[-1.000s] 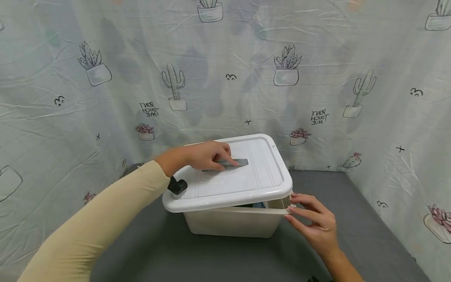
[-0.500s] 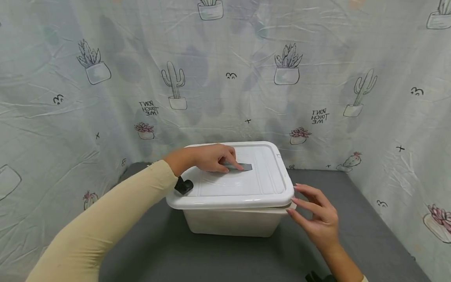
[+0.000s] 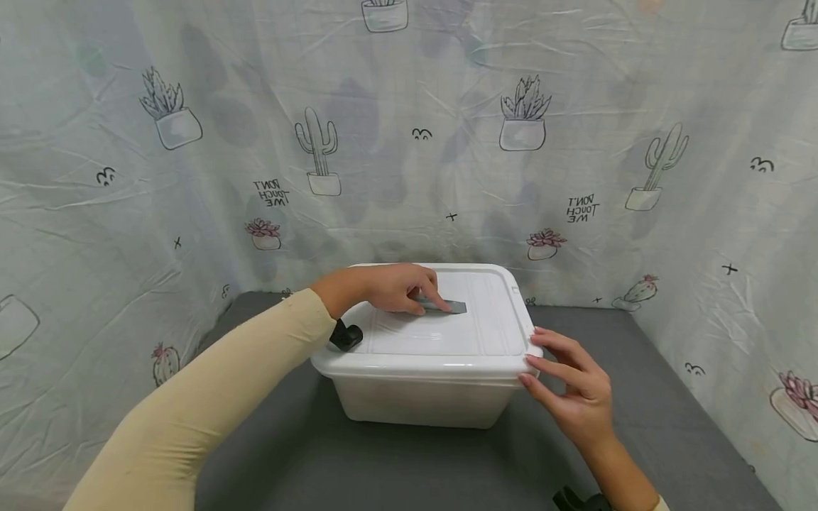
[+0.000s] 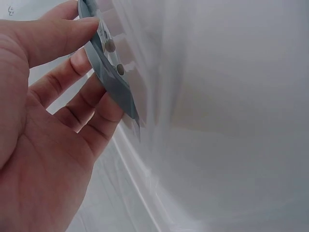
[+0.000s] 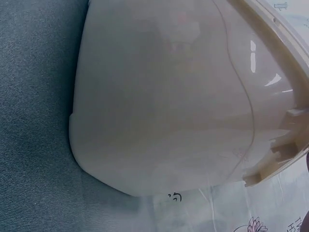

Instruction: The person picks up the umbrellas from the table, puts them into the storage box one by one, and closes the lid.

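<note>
A white plastic storage box [image 3: 422, 401] stands on the grey tabletop, its white lid [image 3: 402, 341] lying level along the rim. My left hand [image 3: 397, 286] reaches over the lid and grips its grey handle [image 3: 456, 306]. In the left wrist view, thumb and fingers curl round that handle [image 4: 108, 79] from both sides. At the right front corner my right hand [image 3: 581, 394] has fingertips on the lid's edge and the thumb just below the rim. The right wrist view shows mainly the box's pale side wall [image 5: 164, 96]. What the box contains is hidden by the lid.
Grey cloth-like tabletop [image 3: 358, 475] spreads around the box. A pale curtain [image 3: 409, 177] printed with potted cacti hangs behind and at both sides. Dark wrist camera parts [image 3: 348, 335] show by the left sleeve, close over the lid.
The lid has come down from a tilt, with its right side raised, to level on the box, closing the gap. My right fingertips have shifted from the box rim to the lid's edge.
</note>
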The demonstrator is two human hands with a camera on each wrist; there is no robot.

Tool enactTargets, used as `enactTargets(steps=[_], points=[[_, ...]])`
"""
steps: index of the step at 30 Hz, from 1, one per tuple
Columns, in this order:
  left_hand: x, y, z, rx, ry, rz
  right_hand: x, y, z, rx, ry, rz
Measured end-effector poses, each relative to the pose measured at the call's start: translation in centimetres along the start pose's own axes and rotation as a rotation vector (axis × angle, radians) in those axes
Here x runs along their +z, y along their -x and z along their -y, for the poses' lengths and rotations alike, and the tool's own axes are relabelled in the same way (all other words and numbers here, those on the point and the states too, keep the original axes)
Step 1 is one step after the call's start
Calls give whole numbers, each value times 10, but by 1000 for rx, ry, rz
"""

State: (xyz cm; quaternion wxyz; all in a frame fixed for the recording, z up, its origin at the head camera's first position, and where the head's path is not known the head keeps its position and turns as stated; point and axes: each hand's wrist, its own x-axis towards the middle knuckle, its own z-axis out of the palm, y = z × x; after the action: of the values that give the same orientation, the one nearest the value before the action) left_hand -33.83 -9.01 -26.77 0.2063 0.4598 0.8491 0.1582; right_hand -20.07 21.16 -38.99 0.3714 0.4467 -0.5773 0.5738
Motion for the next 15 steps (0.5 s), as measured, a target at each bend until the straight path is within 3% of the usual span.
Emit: enactTargets(steps=[15], points=[[4,0,-6,-23,19,15,0,3,5,7,43,23]])
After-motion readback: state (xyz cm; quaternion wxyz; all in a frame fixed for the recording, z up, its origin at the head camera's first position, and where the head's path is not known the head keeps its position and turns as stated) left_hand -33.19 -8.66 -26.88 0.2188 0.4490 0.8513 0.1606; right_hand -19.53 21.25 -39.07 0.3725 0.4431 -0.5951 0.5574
